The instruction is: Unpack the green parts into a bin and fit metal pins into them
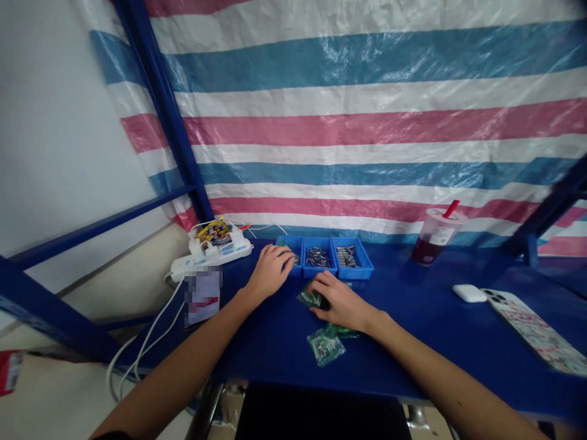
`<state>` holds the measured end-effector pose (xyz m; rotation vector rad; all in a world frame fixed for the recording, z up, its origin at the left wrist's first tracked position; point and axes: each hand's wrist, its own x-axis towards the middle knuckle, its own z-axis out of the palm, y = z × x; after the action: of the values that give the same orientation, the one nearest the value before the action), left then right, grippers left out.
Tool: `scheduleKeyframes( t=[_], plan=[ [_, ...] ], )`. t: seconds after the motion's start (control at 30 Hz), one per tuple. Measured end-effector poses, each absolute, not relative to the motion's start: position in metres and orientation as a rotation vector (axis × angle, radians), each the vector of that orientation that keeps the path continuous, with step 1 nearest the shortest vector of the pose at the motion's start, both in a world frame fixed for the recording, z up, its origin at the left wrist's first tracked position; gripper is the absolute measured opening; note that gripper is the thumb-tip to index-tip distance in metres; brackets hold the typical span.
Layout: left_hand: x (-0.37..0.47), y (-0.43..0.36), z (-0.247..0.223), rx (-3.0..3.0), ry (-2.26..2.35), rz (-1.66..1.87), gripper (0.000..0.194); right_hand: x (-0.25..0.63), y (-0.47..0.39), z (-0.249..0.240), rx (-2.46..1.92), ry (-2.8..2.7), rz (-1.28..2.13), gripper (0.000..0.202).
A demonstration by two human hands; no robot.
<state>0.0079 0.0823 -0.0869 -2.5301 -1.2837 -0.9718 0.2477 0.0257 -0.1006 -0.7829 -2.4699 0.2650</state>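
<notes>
My left hand (271, 269) reaches over the leftmost blue bin (297, 242), fingers loosely spread and bent down at its edge. Clear plastic shows inside that bin, partly hidden by the hand. The middle bin (320, 273) holds small metal screws (318, 257); the right bin (364, 273) holds thicker metal pins (346, 255). In front of the bins, the curled fingers of my right hand (342, 302) grip a small green-tinted plastic bag (304, 297). Nearer me lies another small bag (326, 347) with metal pieces inside, beside green plastic (343, 330) partly under my wrist.
A white power strip (233, 249) with cables and a phone-like screen (205, 296) are at left. At right stand a drink cup with a red straw (433, 239), a white earbud case (469, 293) and a phone (539, 330). A striped plastic sheet (367, 128) hangs behind the blue table (270, 354).
</notes>
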Motion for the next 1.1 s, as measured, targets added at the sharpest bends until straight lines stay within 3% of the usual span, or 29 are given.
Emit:
scheduleKeyframes(
  t=[0.2,0.43,0.73,0.97,1.1],
  plan=[
    [0.015,0.068,-0.072,-2.620,-1.107,-1.182,0.025,0.247,0.027,-0.103,-0.755,-2.426,0.378,0.041],
    [0.019,0.062,-0.074,-2.800,-0.927,-1.258,0.023,0.247,0.028,-0.103,-0.714,-2.407,0.372,0.037],
    [0.017,0.058,-0.073,-2.788,-1.041,-1.220,0.022,0.248,0.024,-0.093,-0.638,-2.169,0.353,0.031],
    [0.018,0.059,-0.075,-2.900,-0.998,-1.176,0.038,0.250,0.022,-0.093,-0.603,-2.023,0.206,0.033],
    [0.025,0.056,-0.077,-2.942,-0.891,-1.156,0.030,0.250,0.023,-0.092,-0.609,-2.002,0.194,0.041]
  ],
)
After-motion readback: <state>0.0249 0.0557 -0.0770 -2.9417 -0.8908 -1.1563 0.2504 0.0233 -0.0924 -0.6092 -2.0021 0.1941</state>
